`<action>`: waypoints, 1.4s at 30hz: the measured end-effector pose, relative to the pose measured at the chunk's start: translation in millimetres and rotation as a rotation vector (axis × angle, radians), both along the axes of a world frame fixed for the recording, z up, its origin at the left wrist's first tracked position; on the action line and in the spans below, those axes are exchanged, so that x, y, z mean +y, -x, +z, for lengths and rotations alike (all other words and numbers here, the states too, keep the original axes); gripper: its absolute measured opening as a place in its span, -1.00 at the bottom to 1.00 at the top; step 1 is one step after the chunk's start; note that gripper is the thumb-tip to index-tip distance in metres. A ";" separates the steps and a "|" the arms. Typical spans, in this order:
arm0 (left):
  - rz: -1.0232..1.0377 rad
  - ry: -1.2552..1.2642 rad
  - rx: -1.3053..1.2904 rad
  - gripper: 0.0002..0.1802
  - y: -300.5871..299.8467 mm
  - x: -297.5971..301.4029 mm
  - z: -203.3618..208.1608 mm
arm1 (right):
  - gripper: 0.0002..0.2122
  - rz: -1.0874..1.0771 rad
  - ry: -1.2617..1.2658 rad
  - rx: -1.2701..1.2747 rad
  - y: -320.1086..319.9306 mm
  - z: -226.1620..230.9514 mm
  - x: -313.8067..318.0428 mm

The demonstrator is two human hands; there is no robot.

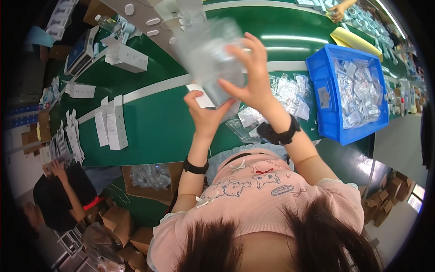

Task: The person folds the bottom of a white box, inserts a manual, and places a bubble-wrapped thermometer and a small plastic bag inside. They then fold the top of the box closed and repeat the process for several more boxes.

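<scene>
My left hand (206, 115) is closed around a small white box (201, 96), its thumb and fingers on opposite sides. Over the box is a clear plastic bag (209, 47), smeared by motion, with something greyish in its lower part that I cannot make out. My right hand (251, 72) grips the bag's right side, its thumb low and its fingers higher up. Just right of the hands, clear bags of small parts (290, 97) lie in a loose pile on the green table (149, 131).
At the right stands a blue bin (328, 113) full of small bagged parts. White boxes (117, 124) stand at the left, with flat cartons (72, 136) beyond. A yellow sheet (353, 41) lies behind the bin. A co-worker's hand (337, 12) reaches among pale blue parts.
</scene>
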State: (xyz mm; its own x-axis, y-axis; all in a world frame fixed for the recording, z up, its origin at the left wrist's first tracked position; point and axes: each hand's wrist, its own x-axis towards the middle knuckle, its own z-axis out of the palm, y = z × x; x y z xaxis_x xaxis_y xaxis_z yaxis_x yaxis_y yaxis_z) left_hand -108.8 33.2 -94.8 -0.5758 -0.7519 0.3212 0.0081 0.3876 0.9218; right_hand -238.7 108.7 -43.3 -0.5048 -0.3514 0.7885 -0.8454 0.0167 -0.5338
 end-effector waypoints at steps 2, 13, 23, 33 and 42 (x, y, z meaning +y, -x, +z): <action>0.014 0.015 0.064 -0.18 -3.6 -9.5 -7.7 | -0.43 0.200 -0.240 0.012 8.1 -4.5 15.2; -0.036 0.034 0.102 -0.21 -31.1 -18.8 -51.2 | -0.63 0.092 -1.108 0.091 37.3 -153.3 79.5; 0.031 0.161 -0.228 -0.80 -36.0 -34.1 -3.6 | -0.76 0.345 -0.139 -0.645 13.6 -39.8 45.6; 0.137 -0.045 -0.184 -0.84 -21.3 -50.1 -12.5 | -0.82 0.611 -0.434 0.497 -8.1 -50.1 -10.1; -0.068 -0.469 0.162 -0.76 -27.4 -45.4 -14.6 | -0.47 0.528 -0.364 0.063 -13.0 -64.8 4.4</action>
State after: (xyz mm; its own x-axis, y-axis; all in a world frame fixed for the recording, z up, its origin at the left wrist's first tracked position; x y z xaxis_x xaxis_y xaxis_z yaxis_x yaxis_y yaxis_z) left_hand -81.3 -12.1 -109.4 -0.5993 -0.7991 0.0471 0.1763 -0.0743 0.9815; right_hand -225.7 113.1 -108.1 -0.1479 -0.7904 0.5945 -0.8189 -0.2392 -0.5217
